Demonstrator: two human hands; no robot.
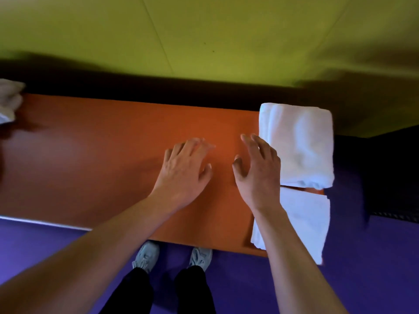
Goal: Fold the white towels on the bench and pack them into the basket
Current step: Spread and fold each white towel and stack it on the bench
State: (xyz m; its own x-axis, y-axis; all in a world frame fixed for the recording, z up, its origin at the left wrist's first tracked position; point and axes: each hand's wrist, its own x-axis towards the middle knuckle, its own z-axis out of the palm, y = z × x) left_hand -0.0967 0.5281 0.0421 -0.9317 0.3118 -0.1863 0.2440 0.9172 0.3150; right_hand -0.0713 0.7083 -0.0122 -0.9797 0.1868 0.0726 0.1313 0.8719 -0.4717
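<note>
Head: orange bench (113, 155), green wall (204, 30), purple floor (34, 241).

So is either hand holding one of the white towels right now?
No, the left hand and right hand are spread open over the orange bench, beside the folded white towels.

Both bare forearms reach forward from the lower edge of the view and converge over the desk (113, 155). The left hand (184, 171) lies palm down above the desk's middle, fingers (197, 143) spread and nearly straight, thumb angled out to the right; whether it touches the surface cannot be told. The right hand (258, 171) sits just to the right of the left one, also palm down, tilted slightly onto its outer edge, fingers loosely extended forward, thumb pointing toward the left hand. Neither hand holds anything. Below the desk's near edge stand two dark-trousered legs in grey shoes (147, 254).
</note>
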